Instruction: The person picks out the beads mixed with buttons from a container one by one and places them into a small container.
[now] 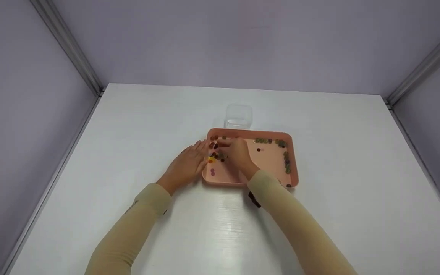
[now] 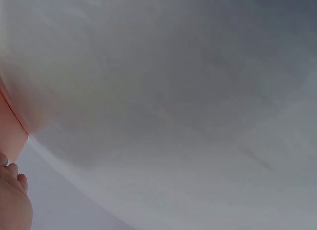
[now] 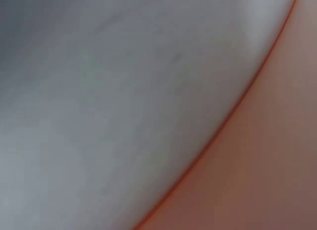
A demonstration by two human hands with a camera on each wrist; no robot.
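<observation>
At frame centre in the head view, you are resting your left hand (image 1: 186, 164) flat on the white table (image 1: 128, 152), fingers straight and touching the left rim of the shallow pink rectangular plastic tray (image 1: 294, 160). Your right hand (image 1: 237, 152) is reaching into the tray's upper left corner, fingertips curled over the cluster of small dark and coloured round beads (image 1: 214, 147); whether it is pinching one, you cannot tell. A clear plastic cup (image 1: 238, 116) is standing just above the tray.
</observation>
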